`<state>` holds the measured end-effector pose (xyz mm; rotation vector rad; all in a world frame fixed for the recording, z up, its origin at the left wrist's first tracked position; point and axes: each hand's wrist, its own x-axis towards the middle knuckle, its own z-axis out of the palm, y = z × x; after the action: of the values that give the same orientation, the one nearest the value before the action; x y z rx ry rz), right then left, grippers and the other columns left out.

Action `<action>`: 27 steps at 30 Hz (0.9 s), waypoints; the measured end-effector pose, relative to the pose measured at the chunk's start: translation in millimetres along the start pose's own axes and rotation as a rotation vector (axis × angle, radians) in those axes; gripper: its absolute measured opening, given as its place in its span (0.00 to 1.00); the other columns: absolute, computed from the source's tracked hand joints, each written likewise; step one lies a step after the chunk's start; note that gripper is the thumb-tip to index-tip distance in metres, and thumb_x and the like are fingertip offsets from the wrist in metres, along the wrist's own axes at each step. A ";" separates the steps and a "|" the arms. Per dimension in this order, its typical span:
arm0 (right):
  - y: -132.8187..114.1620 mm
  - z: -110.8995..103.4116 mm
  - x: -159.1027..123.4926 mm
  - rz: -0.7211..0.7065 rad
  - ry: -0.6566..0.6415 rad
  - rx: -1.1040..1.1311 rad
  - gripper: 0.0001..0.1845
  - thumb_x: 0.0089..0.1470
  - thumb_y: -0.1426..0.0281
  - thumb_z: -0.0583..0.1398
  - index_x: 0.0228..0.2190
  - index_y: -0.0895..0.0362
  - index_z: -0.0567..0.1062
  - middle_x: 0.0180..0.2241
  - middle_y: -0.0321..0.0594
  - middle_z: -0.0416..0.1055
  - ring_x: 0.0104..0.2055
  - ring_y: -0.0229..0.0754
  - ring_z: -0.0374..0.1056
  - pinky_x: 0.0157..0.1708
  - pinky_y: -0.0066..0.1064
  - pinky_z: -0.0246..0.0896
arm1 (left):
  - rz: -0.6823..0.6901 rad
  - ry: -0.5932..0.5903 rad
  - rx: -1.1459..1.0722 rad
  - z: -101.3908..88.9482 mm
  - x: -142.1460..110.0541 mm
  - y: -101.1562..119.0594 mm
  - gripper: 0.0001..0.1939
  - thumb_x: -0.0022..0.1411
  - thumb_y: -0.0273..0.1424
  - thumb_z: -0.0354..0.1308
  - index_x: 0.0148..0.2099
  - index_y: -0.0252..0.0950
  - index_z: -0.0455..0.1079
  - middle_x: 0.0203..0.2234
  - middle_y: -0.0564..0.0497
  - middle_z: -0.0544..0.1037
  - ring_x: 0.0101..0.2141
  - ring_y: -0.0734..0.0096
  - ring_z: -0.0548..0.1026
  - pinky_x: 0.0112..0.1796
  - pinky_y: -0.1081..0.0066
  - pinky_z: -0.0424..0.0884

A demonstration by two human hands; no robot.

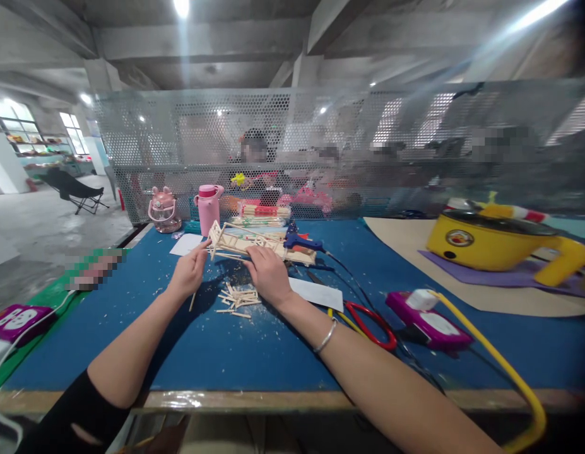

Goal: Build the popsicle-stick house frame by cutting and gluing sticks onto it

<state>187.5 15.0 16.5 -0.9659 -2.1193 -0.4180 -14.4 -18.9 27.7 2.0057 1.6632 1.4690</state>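
A frame built of thin wooden sticks (235, 243) hangs just above the blue table (216, 353). My left hand (190, 272) pinches its left end with finger and thumb, and a loose stick pokes down below that palm. My right hand (268, 272) is closed over the frame's lower right side; a silver bangle is on that wrist. Beneath both hands lies a small pile of cut wooden sticks (238, 297) among shavings. A blue glue gun (304, 243) lies just behind the frame.
A pink bottle (209, 208) and a pink jug (163, 211) stand at the back left. A yellow electric pot (491, 243) sits at right, with purple power strips (429, 321) (17, 318), red-handled cutters (370, 321) and white paper (318, 293). Behind a perforated screen (320, 145) sits another person.
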 end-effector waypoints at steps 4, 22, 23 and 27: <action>1.3 -1.8 0.2 0.006 -0.025 -0.011 0.14 0.55 0.69 0.54 0.43 0.61 0.68 0.42 0.48 0.70 0.44 0.47 0.61 0.43 0.35 0.55 | 0.052 -0.028 0.204 6.4 -3.9 6.2 0.20 0.60 0.39 0.46 0.48 0.34 0.69 0.19 0.53 0.72 0.21 0.74 0.66 0.28 0.76 0.61; -7.1 -1.2 5.6 0.046 -0.237 0.174 0.17 0.47 0.80 0.52 0.39 0.60 0.71 0.40 0.47 0.70 0.41 0.44 0.62 0.39 0.35 0.56 | 0.260 0.164 0.185 2.7 -21.2 34.6 0.14 0.61 0.34 0.40 0.30 0.37 0.63 0.25 0.48 0.71 0.29 0.69 0.67 0.34 0.72 0.63; -10.8 -6.9 5.5 0.102 -0.206 0.331 0.23 0.44 0.81 0.53 0.45 0.59 0.68 0.44 0.47 0.68 0.40 0.42 0.63 0.39 0.34 0.57 | 0.248 0.120 0.154 5.0 -23.6 38.5 0.14 0.62 0.34 0.40 0.30 0.37 0.63 0.25 0.49 0.70 0.28 0.70 0.67 0.33 0.72 0.63; -30.4 -25.2 2.6 0.219 -0.491 1.113 0.33 0.44 0.77 0.54 0.53 0.55 0.56 0.41 0.42 0.69 0.28 0.33 0.63 0.26 0.25 0.57 | 0.255 0.093 0.064 10.2 -25.9 46.6 0.15 0.63 0.36 0.38 0.30 0.37 0.62 0.26 0.49 0.70 0.29 0.71 0.67 0.33 0.73 0.63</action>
<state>176.3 -17.8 35.5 -0.6101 -2.1158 1.1114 26.7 -52.9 37.8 2.2887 1.5529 1.6315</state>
